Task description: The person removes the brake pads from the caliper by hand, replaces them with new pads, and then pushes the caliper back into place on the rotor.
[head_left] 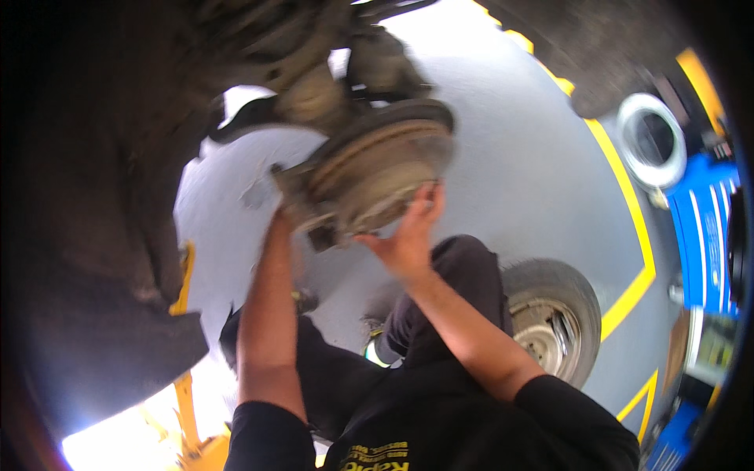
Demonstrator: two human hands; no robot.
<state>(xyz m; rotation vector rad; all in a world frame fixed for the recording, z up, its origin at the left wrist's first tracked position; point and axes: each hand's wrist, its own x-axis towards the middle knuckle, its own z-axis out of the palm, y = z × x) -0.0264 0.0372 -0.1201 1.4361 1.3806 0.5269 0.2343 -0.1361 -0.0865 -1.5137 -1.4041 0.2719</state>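
Wheel (583, 314) near knee (465, 263), brake (385, 157) seemingly hiding left hand

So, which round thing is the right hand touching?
The rusty brown metal brake disc: the right hand touches its lower side. The black-tyred, pale-rimmed wheel and the silvery-white ring are both away from the hands.

Rusty brown brake disc (385, 166), grey floor (526, 173), yellow lines (628, 301), white-striped blue cabinet (693, 243), dark tyre (550, 278), black shirt (471, 424)
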